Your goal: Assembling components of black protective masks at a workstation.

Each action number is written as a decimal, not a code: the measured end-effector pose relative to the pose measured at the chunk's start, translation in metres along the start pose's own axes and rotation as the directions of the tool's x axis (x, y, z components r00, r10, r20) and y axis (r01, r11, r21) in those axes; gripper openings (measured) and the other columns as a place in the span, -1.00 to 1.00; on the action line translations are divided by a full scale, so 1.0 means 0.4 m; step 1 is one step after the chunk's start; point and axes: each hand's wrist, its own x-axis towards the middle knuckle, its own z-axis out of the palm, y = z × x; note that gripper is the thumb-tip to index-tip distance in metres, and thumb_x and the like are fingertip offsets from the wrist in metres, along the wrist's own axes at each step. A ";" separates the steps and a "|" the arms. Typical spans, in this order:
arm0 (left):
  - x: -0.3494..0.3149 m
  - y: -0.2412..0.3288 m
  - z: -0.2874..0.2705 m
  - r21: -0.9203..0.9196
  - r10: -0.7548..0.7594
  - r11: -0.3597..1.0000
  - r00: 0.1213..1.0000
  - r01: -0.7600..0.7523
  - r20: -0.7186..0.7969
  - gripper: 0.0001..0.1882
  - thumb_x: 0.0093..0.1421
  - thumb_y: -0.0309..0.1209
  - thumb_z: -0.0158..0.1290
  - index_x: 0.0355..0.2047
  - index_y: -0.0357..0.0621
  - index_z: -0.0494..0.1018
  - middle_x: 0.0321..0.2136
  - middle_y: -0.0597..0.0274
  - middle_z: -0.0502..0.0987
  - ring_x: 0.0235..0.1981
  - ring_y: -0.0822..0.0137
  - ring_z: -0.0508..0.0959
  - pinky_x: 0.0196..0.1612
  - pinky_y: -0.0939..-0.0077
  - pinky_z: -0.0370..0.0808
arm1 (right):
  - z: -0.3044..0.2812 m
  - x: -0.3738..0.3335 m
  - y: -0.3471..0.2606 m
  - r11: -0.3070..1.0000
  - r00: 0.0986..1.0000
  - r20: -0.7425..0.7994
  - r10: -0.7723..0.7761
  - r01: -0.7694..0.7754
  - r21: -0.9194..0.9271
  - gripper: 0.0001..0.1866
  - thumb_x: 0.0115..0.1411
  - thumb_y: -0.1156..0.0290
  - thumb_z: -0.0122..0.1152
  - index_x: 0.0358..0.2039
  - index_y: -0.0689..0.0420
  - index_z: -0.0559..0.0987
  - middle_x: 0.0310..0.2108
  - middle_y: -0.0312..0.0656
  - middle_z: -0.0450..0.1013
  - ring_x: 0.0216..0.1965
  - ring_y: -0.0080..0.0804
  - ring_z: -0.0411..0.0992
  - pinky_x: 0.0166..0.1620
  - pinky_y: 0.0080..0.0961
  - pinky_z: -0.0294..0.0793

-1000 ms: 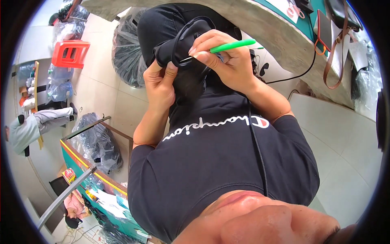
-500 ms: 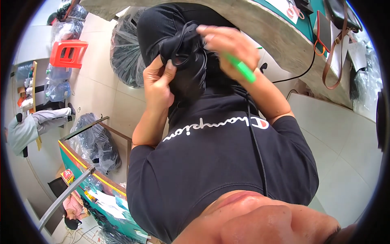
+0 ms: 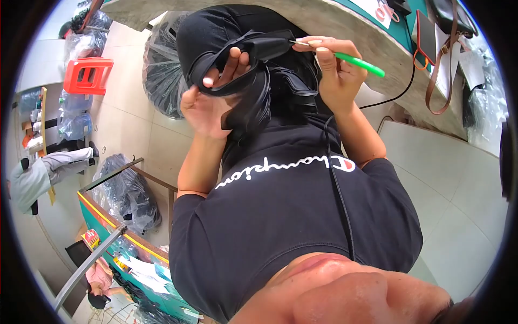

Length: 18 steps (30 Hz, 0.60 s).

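A black, smooth strap-like piece [image 3: 272,47], bent into a loop, hangs over my left hand [image 3: 208,110]. My left fingers come up through the loop and curl around the material, with the thumb outside. In my right hand [image 3: 340,70] is a slim pointed tool with a green handle [image 3: 367,66], pinched near its metal front. Its thin tip touches or nearly touches the right end of the strap piece. More black pieces [image 3: 291,86] lie over my lap below it; where one ends and another begins is hard to tell.
A stone-edged table [image 3: 345,32] runs along the upper right, carrying scissors [image 3: 387,12] and a brown-strapped bag [image 3: 450,19]. Plastic-wrapped bundles [image 3: 162,70] stand on the floor at left, near a red stool [image 3: 88,75]. Two other people are at far left.
My right hand has moved right, and its tool's tip now meets the strap piece's end. The left hand has shifted from pinching the bunched material to having fingers through its opened loop.
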 end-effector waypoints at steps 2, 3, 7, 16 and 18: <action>0.008 0.009 0.000 -0.031 -0.024 0.999 1.000 0.024 0.003 -0.54 0.28 0.00 -0.10 -0.47 -0.17 0.42 0.04 0.02 0.30 0.19 0.09 0.22 0.32 0.18 0.04 | -0.005 0.009 -0.018 0.998 0.998 -0.014 0.053 -0.053 0.021 -0.87 0.31 0.48 -0.01 -0.28 0.31 0.43 -0.36 0.07 0.52 -0.40 -0.26 0.54 -0.28 -0.51 0.50; 0.012 0.006 0.000 0.048 -0.020 0.999 1.000 0.020 -0.005 -0.53 0.30 -0.01 -0.12 -0.48 -0.18 0.42 0.03 0.03 0.31 0.15 0.11 0.25 0.30 0.18 0.08 | -0.030 0.015 -0.026 0.955 0.973 0.111 0.200 -0.219 0.198 -0.85 0.32 0.46 -0.03 -0.28 0.31 0.43 -0.38 0.05 0.51 -0.44 -0.32 0.50 -0.31 -0.52 0.47; 0.004 -0.011 0.017 0.396 0.028 0.918 0.995 0.013 -0.096 -0.56 0.33 -0.12 -0.15 -0.49 -0.24 0.45 -0.04 0.04 0.34 0.04 0.15 0.34 0.22 0.17 0.21 | -0.013 0.036 -0.071 0.864 0.922 0.143 0.359 -0.387 0.324 -0.80 0.34 0.42 -0.09 -0.28 0.31 0.43 -0.50 -0.12 0.43 -0.48 -0.42 0.39 -0.33 -0.52 0.40; -0.018 -0.008 0.038 0.787 0.155 0.617 0.977 0.017 -0.143 -0.62 0.26 -0.17 -0.02 -0.35 -0.34 0.48 -0.32 0.04 0.50 -0.17 0.25 0.44 0.05 0.33 0.29 | 0.086 0.042 -0.029 0.872 0.938 0.276 0.211 -0.053 -0.486 -0.66 -0.12 0.58 0.37 -0.53 0.17 0.29 -0.62 -0.25 0.28 -0.61 -0.41 0.23 -0.50 -0.52 0.27; -0.019 0.005 0.030 0.758 0.113 0.651 0.983 0.039 -0.147 -0.61 0.27 -0.17 -0.04 -0.35 -0.34 0.48 -0.31 0.02 0.49 -0.07 0.17 0.43 0.11 0.29 0.25 | 0.077 0.046 -0.026 0.863 0.926 0.284 0.250 -0.081 -0.498 -0.68 -0.10 0.59 0.33 -0.54 0.17 0.28 -0.64 -0.24 0.26 -0.62 -0.42 0.20 -0.50 -0.54 0.25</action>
